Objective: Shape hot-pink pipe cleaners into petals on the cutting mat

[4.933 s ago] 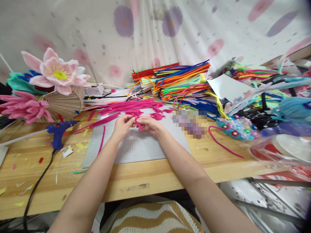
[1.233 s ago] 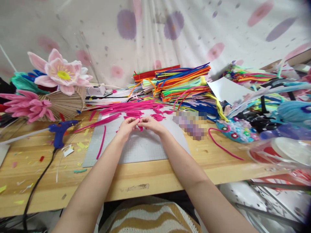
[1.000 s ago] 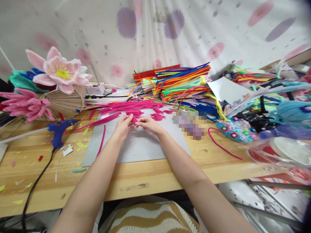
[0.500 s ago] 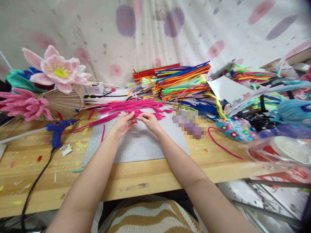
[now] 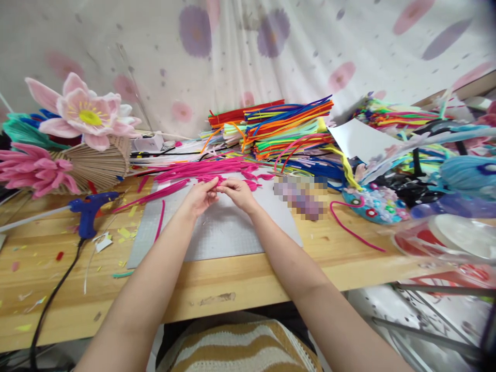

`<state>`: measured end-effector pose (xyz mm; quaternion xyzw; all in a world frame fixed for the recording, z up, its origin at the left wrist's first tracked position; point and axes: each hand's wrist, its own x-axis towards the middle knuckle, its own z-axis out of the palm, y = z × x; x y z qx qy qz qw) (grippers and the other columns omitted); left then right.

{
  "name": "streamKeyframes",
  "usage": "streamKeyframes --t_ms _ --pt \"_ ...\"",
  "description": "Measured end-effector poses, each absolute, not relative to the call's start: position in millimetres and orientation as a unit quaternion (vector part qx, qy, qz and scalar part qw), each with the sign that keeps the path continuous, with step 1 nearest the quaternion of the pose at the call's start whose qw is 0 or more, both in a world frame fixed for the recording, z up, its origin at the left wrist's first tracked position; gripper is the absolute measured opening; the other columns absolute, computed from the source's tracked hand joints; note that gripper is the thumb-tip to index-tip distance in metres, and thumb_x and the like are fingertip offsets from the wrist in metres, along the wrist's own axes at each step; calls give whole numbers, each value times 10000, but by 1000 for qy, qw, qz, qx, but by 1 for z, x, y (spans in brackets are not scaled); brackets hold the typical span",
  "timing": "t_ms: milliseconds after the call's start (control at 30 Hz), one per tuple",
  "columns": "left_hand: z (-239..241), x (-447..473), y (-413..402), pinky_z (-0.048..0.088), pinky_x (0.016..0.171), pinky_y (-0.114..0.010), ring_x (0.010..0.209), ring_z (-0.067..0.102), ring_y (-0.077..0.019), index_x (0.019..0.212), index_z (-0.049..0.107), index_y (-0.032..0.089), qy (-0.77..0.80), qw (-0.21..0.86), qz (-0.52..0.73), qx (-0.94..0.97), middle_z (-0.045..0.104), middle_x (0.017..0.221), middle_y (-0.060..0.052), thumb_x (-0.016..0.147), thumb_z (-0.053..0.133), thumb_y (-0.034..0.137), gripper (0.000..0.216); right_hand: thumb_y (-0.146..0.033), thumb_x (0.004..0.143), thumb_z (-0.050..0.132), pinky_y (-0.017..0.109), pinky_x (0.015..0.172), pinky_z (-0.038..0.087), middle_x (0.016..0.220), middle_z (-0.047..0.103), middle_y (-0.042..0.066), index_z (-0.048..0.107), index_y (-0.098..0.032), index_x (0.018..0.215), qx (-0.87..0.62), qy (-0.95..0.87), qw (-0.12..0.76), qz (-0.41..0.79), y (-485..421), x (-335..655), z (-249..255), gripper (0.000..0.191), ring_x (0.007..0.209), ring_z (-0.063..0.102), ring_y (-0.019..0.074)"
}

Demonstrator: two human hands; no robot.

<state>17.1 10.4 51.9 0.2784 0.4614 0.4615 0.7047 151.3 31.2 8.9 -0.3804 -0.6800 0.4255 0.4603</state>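
Above the grey mat [image 5: 225, 237], my left hand [image 5: 201, 197] and my right hand [image 5: 238, 194] meet fingertip to fingertip. Both are closed in a pinch on a magenta pipe cleaner [image 5: 219, 181], mostly covered by the fingers. Just behind them lies a bundle of magenta pipe cleaners [image 5: 194, 168], with bent, petal-like magenta loops [image 5: 265, 176] at its right end. A single magenta pipe cleaner [image 5: 159, 219] rests on the mat left of my left forearm.
A blue glue gun [image 5: 89, 209] with a black cord lies left, among paper scraps. Behind it stand pink fuzzy flowers [image 5: 89, 118]. Stacks of coloured pipe cleaners [image 5: 289, 124] line the back. At right are a flower-covered blue piece [image 5: 374, 204] and a plastic-wrapped red-and-white tub [image 5: 445, 237].
The hands have come slightly closer together, still pinching at the same spot above the mat. The whole view has shifted a little; nothing else has visibly moved.
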Motion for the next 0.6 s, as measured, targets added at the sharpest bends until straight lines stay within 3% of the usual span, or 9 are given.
streamKeyframes --t_ms 200,333,600 --pt "64 10 20 407 364 -132 301 354 -12 540 553 118 496 738 372 265 426 375 41 748 598 130 213 -317 762 601 283 706 337 638 499 13 669 -186 669 -363 -741 453 337 20 148 23 174 704 453 143" --pt "61 8 23 442 403 -159 325 395 -37 487 534 131 511 716 372 297 406 350 33 726 592 94 249 -302 777 588 299 723 331 629 481 17 653 -190 648 -360 -751 469 294 15 144 26 183 704 430 150" --pt "56 9 15 413 403 -177 357 403 -40 537 538 136 473 716 370 356 407 407 52 656 705 238 229 -315 778 571 305 743 334 637 484 19 645 -194 653 -368 -727 478 329 15 146 21 189 720 431 156"
